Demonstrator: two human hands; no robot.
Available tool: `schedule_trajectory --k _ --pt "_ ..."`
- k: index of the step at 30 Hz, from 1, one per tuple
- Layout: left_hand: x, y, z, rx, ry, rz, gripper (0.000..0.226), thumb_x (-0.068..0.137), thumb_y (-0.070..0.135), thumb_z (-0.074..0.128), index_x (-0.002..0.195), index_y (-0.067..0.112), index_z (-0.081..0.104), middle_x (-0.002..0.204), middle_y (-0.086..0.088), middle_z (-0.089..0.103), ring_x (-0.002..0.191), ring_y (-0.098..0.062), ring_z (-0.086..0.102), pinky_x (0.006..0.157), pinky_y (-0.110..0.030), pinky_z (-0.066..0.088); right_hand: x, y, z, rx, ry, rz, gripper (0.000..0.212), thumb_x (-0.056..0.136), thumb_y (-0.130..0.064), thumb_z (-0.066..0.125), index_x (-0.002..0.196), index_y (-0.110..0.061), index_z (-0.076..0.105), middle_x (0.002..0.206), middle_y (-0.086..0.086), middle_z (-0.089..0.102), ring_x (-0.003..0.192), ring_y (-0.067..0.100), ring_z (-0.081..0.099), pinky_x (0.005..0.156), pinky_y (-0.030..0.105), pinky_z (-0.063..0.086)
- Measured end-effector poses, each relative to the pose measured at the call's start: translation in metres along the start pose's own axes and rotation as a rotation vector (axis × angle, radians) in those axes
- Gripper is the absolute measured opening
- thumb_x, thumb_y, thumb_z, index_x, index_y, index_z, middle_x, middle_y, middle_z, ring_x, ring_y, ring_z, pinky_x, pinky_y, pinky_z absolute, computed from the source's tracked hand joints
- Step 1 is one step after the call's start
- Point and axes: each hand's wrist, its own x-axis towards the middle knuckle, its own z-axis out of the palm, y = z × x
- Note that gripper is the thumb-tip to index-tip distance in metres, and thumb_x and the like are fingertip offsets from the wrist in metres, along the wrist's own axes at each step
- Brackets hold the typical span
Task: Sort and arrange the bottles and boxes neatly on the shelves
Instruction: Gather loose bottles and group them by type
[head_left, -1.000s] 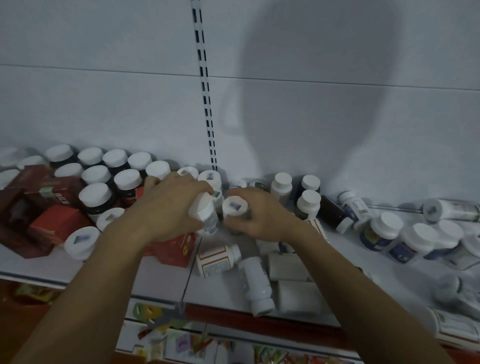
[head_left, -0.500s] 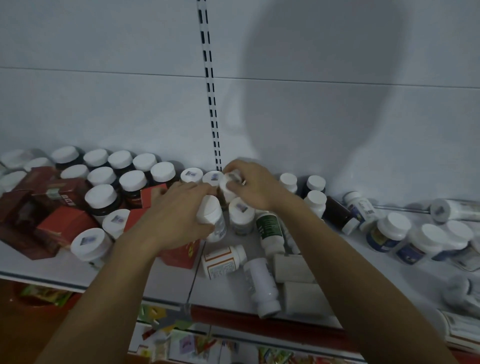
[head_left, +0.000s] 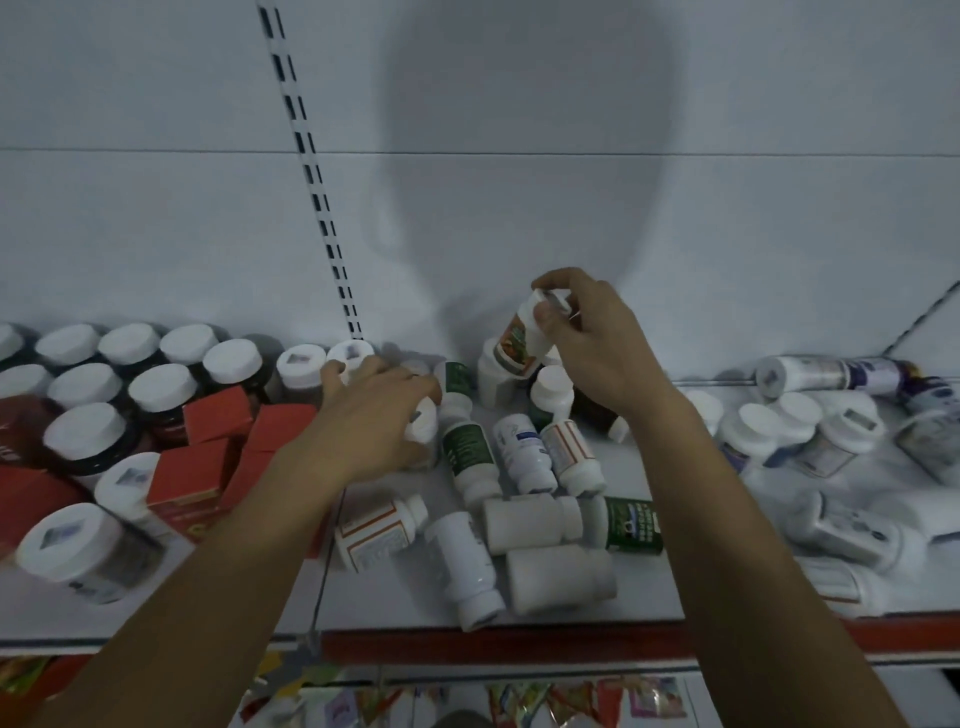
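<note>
My right hand (head_left: 597, 343) pinches the cap of a small white bottle with a colourful label (head_left: 519, 340), lifted and tilted near the back wall. My left hand (head_left: 374, 415) curls over a white-capped bottle (head_left: 423, 423) standing on the white shelf (head_left: 311, 587). Between and below my hands lie several toppled bottles, among them a green-labelled one (head_left: 465, 452), an orange-striped one (head_left: 376, 530) and a plain white one (head_left: 530, 522). Upright dark jars with white caps (head_left: 161, 384) stand in rows at the left beside red boxes (head_left: 192, 483).
More white bottles (head_left: 779, 426) lie jumbled on the right part of the shelf, one long bottle (head_left: 831, 371) on its side at the back. A slotted upright (head_left: 317, 192) runs up the back wall. The shelf's red front edge (head_left: 519, 642) has colourful packets below it.
My right hand has moved right and up, lifting the small colourful-label bottle off the shelf. My left hand has stayed on its white-capped bottle. The camera view has shifted left.
</note>
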Motion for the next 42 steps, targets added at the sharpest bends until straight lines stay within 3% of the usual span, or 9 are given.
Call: schedule_trajectory --k 5,11,14,22,26,29,32,39,42 --pt "0.002 -0.003 0.002 0.066 -0.046 -0.087 0.044 0.073 0.035 0.075 0.104 0.045 0.045 0.102 0.015 0.038 0.119 -0.023 0.037 0.096 -0.054 0.024 -0.006 0.014 -0.01 -0.02 0.018 0.044 0.026 0.103 -0.026 0.052 0.128 -0.027 0.057 0.109 0.005 0.05 0.082 0.003 0.053 0.067 0.008 0.035" --pt "0.018 -0.006 -0.008 0.129 -0.087 -0.147 0.032 0.084 0.059 0.063 0.109 0.041 0.056 0.116 0.007 0.051 0.127 -0.025 0.038 0.108 -0.062 0.018 -0.012 0.018 -0.009 -0.003 0.012 0.04 0.027 0.104 -0.025 0.051 0.13 -0.026 0.056 0.109 0.003 0.049 0.083 0.005 0.054 0.068 0.009 0.037" --pt "0.038 0.008 -0.016 0.195 -0.085 -0.205 0.026 0.087 0.048 0.061 0.105 0.039 0.044 0.118 0.001 0.055 0.124 -0.031 0.042 0.11 -0.059 0.019 -0.014 0.02 -0.009 -0.004 0.007 0.046 0.028 0.104 -0.025 0.051 0.131 -0.026 0.055 0.11 0.002 0.048 0.083 0.003 0.053 0.064 0.004 0.037" --pt "0.065 0.029 0.0 0.441 -0.166 -0.28 0.076 0.078 0.039 0.072 0.144 0.026 0.038 0.133 -0.001 0.056 0.127 -0.032 0.047 0.112 -0.062 0.019 -0.02 0.039 -0.027 -0.014 0.103 0.035 0.025 0.103 -0.029 0.052 0.127 -0.03 0.055 0.111 0.004 0.052 0.09 0.005 0.055 0.073 0.012 0.039" --pt "0.068 0.035 -0.014 0.324 -0.228 -0.296 0.062 0.078 0.043 0.07 0.135 0.037 0.046 0.125 -0.001 0.055 0.122 -0.034 0.05 0.106 -0.059 0.034 -0.023 0.047 -0.035 -0.01 0.127 0.038 0.025 0.103 -0.029 0.051 0.127 -0.03 0.055 0.111 0.002 0.051 0.093 0.007 0.055 0.075 0.014 0.041" --pt "0.071 0.04 -0.041 0.207 -0.2 -0.289 0.041 0.083 0.038 0.068 0.12 0.024 0.059 0.107 -0.001 0.056 0.104 -0.026 0.057 0.093 -0.044 0.047 -0.023 0.053 -0.043 -0.031 0.166 0.025 0.026 0.103 -0.026 0.051 0.129 -0.028 0.056 0.111 0.004 0.049 0.088 0.004 0.055 0.068 0.004 0.037" --pt "0.068 0.041 -0.07 0.065 -0.103 -0.259 0.039 0.09 0.039 0.064 0.124 0.021 0.058 0.12 -0.008 0.061 0.102 -0.027 0.057 0.089 -0.039 0.05 -0.022 0.062 -0.057 -0.078 0.239 -0.006 0.029 0.104 -0.022 0.051 0.132 -0.023 0.056 0.112 0.005 0.046 0.08 0.005 0.054 0.069 0.003 0.036" --pt "0.065 0.102 -0.088 -0.368 0.163 0.003 0.032 0.082 0.025 0.063 0.114 0.03 0.066 0.102 0.007 0.059 0.091 -0.016 0.055 0.069 -0.024 0.04 -0.019 0.119 -0.096 -0.309 0.193 0.172 0.037 0.102 -0.017 0.052 0.139 -0.016 0.052 0.126 0.019 0.044 0.097 0.037 0.058 0.092 0.039 0.048" --pt "0.077 0.139 -0.079 -0.432 0.167 0.093 0.035 0.081 0.022 0.064 0.116 0.028 0.067 0.107 0.004 0.059 0.096 -0.016 0.055 0.076 -0.026 0.04 -0.013 0.143 -0.106 -0.42 0.035 0.275 0.039 0.1 -0.015 0.052 0.138 -0.015 0.051 0.127 0.022 0.045 0.1 0.043 0.057 0.096 0.048 0.048"
